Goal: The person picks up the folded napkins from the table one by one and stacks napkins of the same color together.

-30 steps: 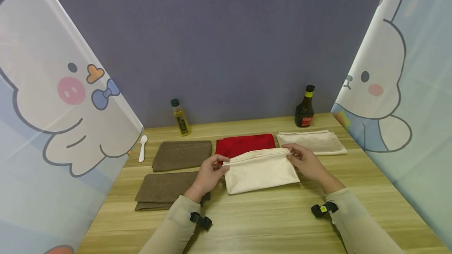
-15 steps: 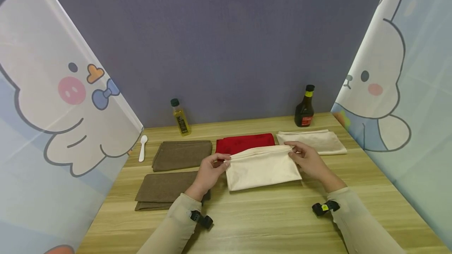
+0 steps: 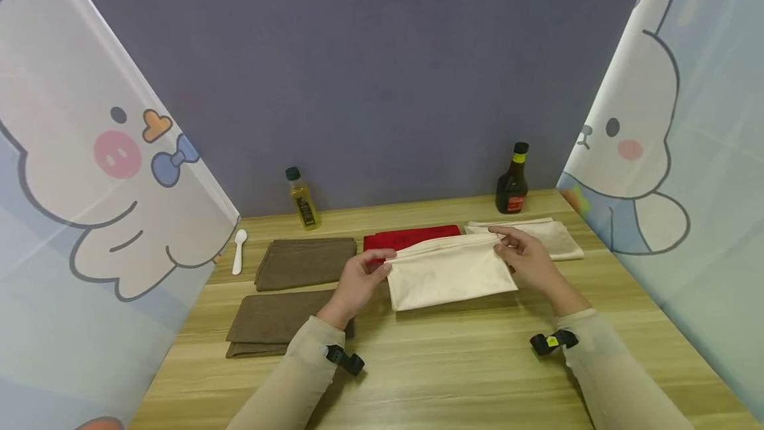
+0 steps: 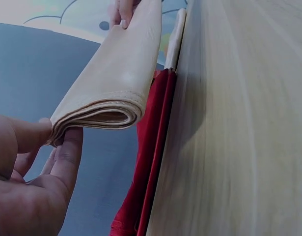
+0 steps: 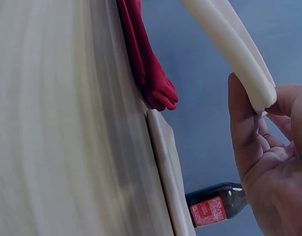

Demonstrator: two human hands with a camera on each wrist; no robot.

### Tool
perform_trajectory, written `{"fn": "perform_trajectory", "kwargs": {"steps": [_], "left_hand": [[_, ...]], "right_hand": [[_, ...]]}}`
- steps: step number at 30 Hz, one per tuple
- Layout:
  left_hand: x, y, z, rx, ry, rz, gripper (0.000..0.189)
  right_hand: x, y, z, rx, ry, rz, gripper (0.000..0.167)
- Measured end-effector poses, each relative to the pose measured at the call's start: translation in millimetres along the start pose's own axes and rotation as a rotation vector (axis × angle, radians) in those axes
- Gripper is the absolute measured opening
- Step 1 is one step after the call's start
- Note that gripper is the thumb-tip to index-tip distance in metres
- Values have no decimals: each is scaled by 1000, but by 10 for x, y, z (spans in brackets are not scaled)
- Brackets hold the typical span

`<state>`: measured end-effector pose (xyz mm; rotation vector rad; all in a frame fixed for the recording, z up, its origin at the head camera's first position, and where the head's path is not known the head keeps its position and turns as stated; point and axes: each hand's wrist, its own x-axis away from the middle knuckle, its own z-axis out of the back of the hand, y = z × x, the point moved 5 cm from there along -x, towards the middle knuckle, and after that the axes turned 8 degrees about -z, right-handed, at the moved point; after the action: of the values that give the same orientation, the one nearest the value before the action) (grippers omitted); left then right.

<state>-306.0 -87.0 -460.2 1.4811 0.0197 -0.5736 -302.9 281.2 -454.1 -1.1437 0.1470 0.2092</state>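
Carrying looks like the step in hand: left hand (image 3: 358,282) and right hand (image 3: 528,259), well apart, pinch the upper corners of the cream cloth (image 3: 450,274) between them, off the table (image 3: 442,367). Next probably calls for keeping it level. Now, from overhead, it hides more of the red cloth (image 3: 408,237) beyond the hands than before.

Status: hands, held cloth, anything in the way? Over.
Left hand and right hand pinch held cloth. Cloth folded, off table. Red cloth beyond, no obstruction seen.

On the table (image 3: 447,370), bottles (image 3: 305,201) (image 3: 512,184) are placed near the rear edge, four folded cloths (image 3: 304,264) (image 3: 274,320) (image 3: 412,236) (image 3: 558,241) forward, a seemingly plastic spoon (image 3: 238,254) near the left.
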Motion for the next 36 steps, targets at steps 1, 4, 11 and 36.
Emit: {"fn": "perform_trajectory", "kwargs": {"steps": [1, 4, 11, 36], "left_hand": [[-11, 1, -6, -3, -4, -6, 29], [-42, 2, -29, -9, -11, -14, 30], [-120, -9, -78, -33, 14, 3, 27], [-446, -65, -278, -84, 195, -63, 24]], "right_hand": [[-9, -2, 15, -5, 0, -1, 39], [-36, -14, 55, 1, -1, -11, 40], [-123, -33, 145, 5, 17, -47, 41], [-394, 62, 388, -17, 134, -84, 33]]}}
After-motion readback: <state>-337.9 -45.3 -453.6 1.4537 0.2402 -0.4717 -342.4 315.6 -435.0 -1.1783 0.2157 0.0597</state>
